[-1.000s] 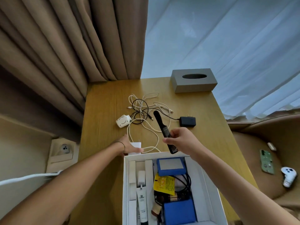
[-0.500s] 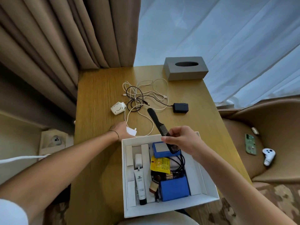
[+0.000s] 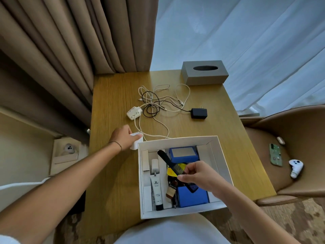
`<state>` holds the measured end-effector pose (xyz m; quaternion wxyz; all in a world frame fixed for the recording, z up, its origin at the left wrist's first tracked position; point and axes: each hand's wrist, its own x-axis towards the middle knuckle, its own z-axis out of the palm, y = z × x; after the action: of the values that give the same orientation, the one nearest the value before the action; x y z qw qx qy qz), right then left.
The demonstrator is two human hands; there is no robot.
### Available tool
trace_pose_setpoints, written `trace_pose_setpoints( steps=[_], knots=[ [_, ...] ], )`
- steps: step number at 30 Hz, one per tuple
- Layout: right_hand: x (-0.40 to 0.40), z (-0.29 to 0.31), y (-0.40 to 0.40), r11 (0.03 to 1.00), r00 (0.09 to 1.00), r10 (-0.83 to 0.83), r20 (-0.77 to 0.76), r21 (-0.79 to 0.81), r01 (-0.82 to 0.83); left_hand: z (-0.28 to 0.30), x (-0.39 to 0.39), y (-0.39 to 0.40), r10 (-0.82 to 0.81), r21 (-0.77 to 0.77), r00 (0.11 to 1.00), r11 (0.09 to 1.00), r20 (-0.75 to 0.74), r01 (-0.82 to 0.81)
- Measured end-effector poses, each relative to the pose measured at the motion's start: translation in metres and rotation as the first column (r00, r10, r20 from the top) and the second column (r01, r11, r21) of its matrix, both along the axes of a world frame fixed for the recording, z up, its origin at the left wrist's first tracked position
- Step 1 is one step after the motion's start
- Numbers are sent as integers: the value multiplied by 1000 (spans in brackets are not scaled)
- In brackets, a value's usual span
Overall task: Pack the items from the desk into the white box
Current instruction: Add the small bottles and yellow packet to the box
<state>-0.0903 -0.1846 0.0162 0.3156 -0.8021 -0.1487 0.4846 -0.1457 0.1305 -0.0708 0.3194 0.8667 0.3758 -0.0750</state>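
Note:
The white box (image 3: 222, 155) stands open at the desk's near edge, holding blue cases, a tube, a yellow packet and other small items. My right hand (image 3: 198, 175) hovers over the box, shut on a black comb (image 3: 169, 162) that slants across its contents. My left hand (image 3: 124, 138) rests on the desk just beyond the box's far left corner, gripping a white charger plug (image 3: 135, 144). Its white cable (image 3: 154, 124) runs back into a tangle of white and black cables. A small white device (image 3: 134, 112) and a black adapter (image 3: 199, 113) lie beside the tangle.
A grey tissue box (image 3: 204, 73) sits at the desk's far right corner. Brown curtains hang at the left, sheer white ones at the right. A tan chair (image 3: 299, 124) to the right holds a green phone (image 3: 275, 157) and a white controller (image 3: 296, 167).
My right hand has carried the comb from above the desk back over the box and lower into it. My left hand stays on the plug. The view has tilted down.

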Motion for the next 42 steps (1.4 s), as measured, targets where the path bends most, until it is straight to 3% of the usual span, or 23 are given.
trace_pose_setpoints(
  steps=[8, 14, 16, 18, 20, 22, 24, 26, 28, 31, 34, 36, 42],
  knots=[
    [-24, -43, 21, 993, 1000, 15, 22, -119, -12, 42, -36, 3, 127, -34, 971, 992, 201, -123],
    [-36, -54, 26, 960, 978, 206, 20, -201, -198, 78, -56, -13, 207, -101, 899, 978, 385, -181],
    [-29, -43, 30, 957, 960, 245, 139, -194, -216, 93, -58, -19, 232, -149, 880, 971, 413, -187],
    [-16, -25, 36, 964, 886, 263, 383, -145, -223, 110, -57, -26, 244, -200, 873, 964, 421, -172],
    [-5, 2, 46, 975, 843, 164, 512, 46, -217, 128, -56, -36, 258, -257, 862, 954, 436, -156],
    [4, 31, 60, 944, 896, 25, 443, 285, -167, 144, -54, -47, 290, -345, 847, 929, 446, -136],
    [12, 53, 74, 876, 980, -30, 198, 477, -70, 156, -52, -59, 327, -480, 833, 873, 447, -85],
    [17, 66, 85, 834, 997, -22, -79, 548, 62, 164, -48, -71, 333, -571, 831, 820, 445, -22],
    [19, 67, 87, 834, 981, -31, -194, 536, 132, 166, -45, -84, 320, -595, 841, 803, 436, 4],
    [21, 48, 74, 870, 985, -42, -167, 480, 118, 152, -44, -99, 230, -503, 877, 864, 422, 16],
    [24, 22, 52, 902, 985, -78, -155, 411, 136, 125, -51, -101, 113, -182, 916, 982, 385, -44],
    [29, 5, 37, 929, 988, -105, -114, 344, 139, 109, -57, -99, 98, -16, 934, 995, 345, -98],
    [45, -29, 1, 994, 964, 52, 262, 80, -76, 83, -69, -96, 87, 69, 946, 991, 314, -114]
  ],
)
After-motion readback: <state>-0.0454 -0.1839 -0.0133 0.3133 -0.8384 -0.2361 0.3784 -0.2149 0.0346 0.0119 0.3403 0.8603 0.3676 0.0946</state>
